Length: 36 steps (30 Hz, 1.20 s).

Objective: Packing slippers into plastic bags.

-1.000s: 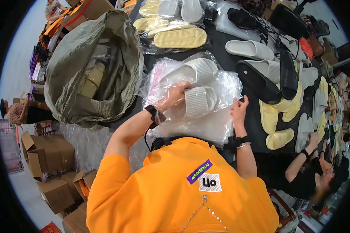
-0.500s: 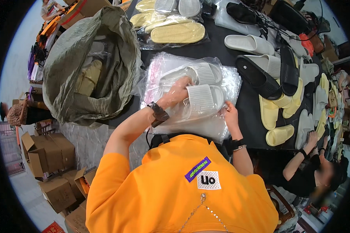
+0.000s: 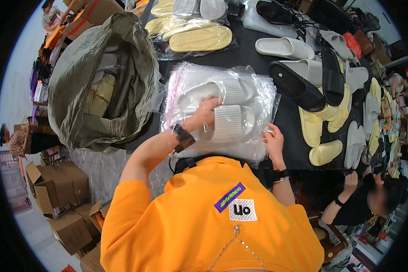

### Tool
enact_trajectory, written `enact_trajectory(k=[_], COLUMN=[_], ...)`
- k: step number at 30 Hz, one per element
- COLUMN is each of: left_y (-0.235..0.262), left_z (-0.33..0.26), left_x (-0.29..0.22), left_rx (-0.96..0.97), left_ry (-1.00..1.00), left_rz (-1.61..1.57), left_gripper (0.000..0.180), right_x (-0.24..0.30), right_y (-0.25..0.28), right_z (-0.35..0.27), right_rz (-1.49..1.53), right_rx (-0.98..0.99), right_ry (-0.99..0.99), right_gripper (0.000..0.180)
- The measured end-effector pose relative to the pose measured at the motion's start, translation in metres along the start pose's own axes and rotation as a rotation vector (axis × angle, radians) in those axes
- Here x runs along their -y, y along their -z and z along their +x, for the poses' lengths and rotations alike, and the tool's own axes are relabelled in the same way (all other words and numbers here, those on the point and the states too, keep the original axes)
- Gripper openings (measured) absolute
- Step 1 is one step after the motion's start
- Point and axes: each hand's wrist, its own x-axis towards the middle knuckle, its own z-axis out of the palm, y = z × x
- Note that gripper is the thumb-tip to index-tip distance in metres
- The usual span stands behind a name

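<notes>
A pair of white ribbed slippers [image 3: 229, 123] lies side by side in a clear plastic bag on a stack of clear bags [image 3: 174, 81]. My left hand [image 3: 203, 115] is closed on the pair, its fingers curled in between the straps; the slippers and film hide the fingertips. At the right edge of the stack, my right hand [image 3: 273, 141] has its fingers bent together, pinching a bit of the clear film.
A large grey-green woven sack [image 3: 68, 95] with wrapped pairs inside stands left. Bagged yellow slippers [image 3: 201, 40] lie at the far side. Loose black slippers [image 3: 299, 86] and yellow slippers [image 3: 326, 153] lie right, near a co-worker [image 3: 362, 199]. Cardboard boxes [image 3: 61, 181] stand lower left.
My left hand has shifted slightly left and down with the slippers. My right hand has moved slightly down, its fingers bending in. The co-worker's hand has drawn back from the slippers.
</notes>
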Motion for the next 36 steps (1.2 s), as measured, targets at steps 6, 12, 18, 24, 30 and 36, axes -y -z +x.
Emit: enact_trajectory(k=[6, 12, 18, 24, 30, 36], left_y=[0.026, 0.008, -0.012, 0.007, 0.066, 0.168], left_z=[-0.031, -0.054, -0.049, -0.095, -0.145, -0.152], left_x=[0.049, 0.060, 0.054, 0.087, 0.121, 0.102], left_rx=[-0.009, -0.079, -0.084, -0.241, -0.234, -0.882], left_ry=[-0.114, -0.121, -0.166, -0.239, 0.173, 0.297], left_rz=[0.198, 0.330, 0.403, 0.501, 0.528, -0.060], left_gripper=[0.022, 0.022, 0.026, 0.026, 0.020, 0.028], right_x=[-0.001, -0.004, 0.015, -0.002, -0.008, -0.015], right_y=[0.001, -0.008, -0.010, 0.003, -0.003, 0.000], right_z=[-0.018, -0.020, -0.004, -0.015, -0.028, -0.021], right_rz=[-0.077, -0.262, -0.293, -0.268, -0.262, -0.291], right_rx=[-0.053, -0.077, 0.004, -0.117, -0.164, -0.178], right_ry=[0.050, 0.238, 0.182, 0.194, 0.176, 0.239], right_gripper=[0.023, 0.021, 0.019, 0.016, 0.016, 0.021])
